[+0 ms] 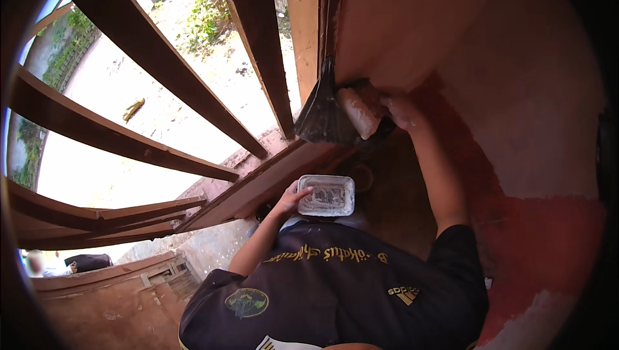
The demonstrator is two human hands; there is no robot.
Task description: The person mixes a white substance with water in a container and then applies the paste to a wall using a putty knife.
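Observation:
My left hand (pixel 291 200) grips the left side of a shallow rectangular container (pixel 327 211), its thumb over the rim. White, streaky residue coats the inside of this container, which is held level in front of my chest. Farther off and to the right, my right hand (pixel 401 113) is closed at the edge of a pale pinkish, roll-shaped packet (pixel 358 113). That packet lies at the mouth of a black plastic bag (pixel 324 115) hanging by the window frame. Some of the right fingers are hidden behind the packet, and what the bag contains is not visible.
Dark wooden window bars (pixel 174 69) run along the left, with bright ground outside. A wall (pixel 516 79) with a red painted band (pixel 529 240) stands on the right. A person (pixel 45 265) is at the far lower left. A round object (pixel 364 177) lies in shadow below.

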